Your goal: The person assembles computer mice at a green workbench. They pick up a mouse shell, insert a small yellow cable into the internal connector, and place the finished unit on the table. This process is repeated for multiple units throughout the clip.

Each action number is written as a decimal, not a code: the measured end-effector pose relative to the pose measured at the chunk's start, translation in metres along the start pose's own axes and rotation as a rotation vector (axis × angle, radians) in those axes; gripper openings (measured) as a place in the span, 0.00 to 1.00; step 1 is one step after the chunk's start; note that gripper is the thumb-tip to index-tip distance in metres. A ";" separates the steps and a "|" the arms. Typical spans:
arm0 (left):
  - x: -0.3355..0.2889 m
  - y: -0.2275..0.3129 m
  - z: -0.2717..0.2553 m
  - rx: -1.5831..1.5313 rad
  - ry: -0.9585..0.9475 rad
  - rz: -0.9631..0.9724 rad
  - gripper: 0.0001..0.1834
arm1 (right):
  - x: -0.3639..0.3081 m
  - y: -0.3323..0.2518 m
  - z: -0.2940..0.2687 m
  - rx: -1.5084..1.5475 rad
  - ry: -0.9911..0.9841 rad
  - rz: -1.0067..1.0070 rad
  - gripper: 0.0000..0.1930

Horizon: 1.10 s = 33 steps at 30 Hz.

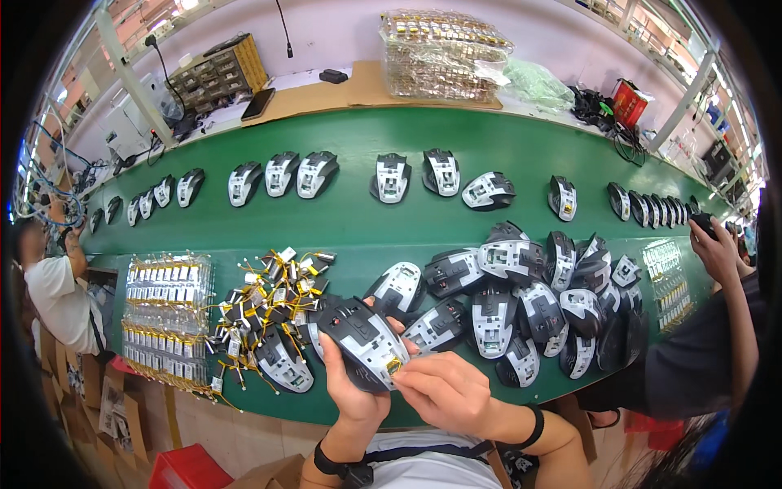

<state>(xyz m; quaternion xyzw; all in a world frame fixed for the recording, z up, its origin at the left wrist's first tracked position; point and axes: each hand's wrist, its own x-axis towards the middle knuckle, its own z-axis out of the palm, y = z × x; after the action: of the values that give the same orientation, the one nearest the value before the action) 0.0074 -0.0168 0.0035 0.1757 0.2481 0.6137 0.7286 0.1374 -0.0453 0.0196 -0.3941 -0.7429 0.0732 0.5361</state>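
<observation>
Left hand (358, 399): clamped or apart?

— Clamped. You had it round the black-and-grey mouse (357, 330), thumb on the left edge, fingertips over the right. Mouse sat underside up above your palm.

Right hand (446, 391)?

— Thumb and finger drawn together at the yellow piece (394, 365), on the mouse's near end. Pinch or press, couldn't tell.

Handling?

— Mouse looked light and stiff, maybe slick on the smooth shell. Side edges were your best hold. Yellow piece looked thin and fragile; it wanted a light fingertip touch.

Surroundings?

— More mice (494, 322) lay piled to your right, wired cells (281, 281) heaped to your left.
</observation>
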 end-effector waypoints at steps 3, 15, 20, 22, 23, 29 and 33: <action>-0.002 0.004 0.000 -0.037 0.021 -0.013 0.40 | -0.004 -0.004 0.003 -0.080 -0.036 -0.016 0.17; 0.006 0.003 -0.004 -0.134 0.064 -0.159 0.38 | -0.011 -0.007 -0.006 -0.197 -0.187 0.018 0.23; 0.007 -0.007 -0.004 0.071 0.106 -0.074 0.39 | -0.016 0.001 -0.003 -0.246 -0.161 0.094 0.22; 0.004 -0.006 -0.006 0.013 0.085 -0.099 0.39 | -0.016 -0.003 -0.001 -0.242 -0.140 0.052 0.23; 0.004 -0.005 -0.006 -0.016 0.072 -0.112 0.39 | -0.017 -0.006 0.000 -0.242 -0.128 0.030 0.23; 0.014 0.012 -0.011 -0.037 -0.030 -0.210 0.39 | -0.017 0.007 -0.018 -0.018 -0.107 0.188 0.26; 0.020 0.015 -0.001 0.021 -0.091 -0.251 0.40 | -0.018 0.005 -0.023 -0.063 -0.065 0.047 0.23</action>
<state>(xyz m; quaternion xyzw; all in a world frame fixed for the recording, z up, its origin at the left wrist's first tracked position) -0.0024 0.0058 0.0084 0.1786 0.2412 0.5064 0.8084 0.1617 -0.0609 0.0135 -0.4255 -0.7524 0.0750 0.4972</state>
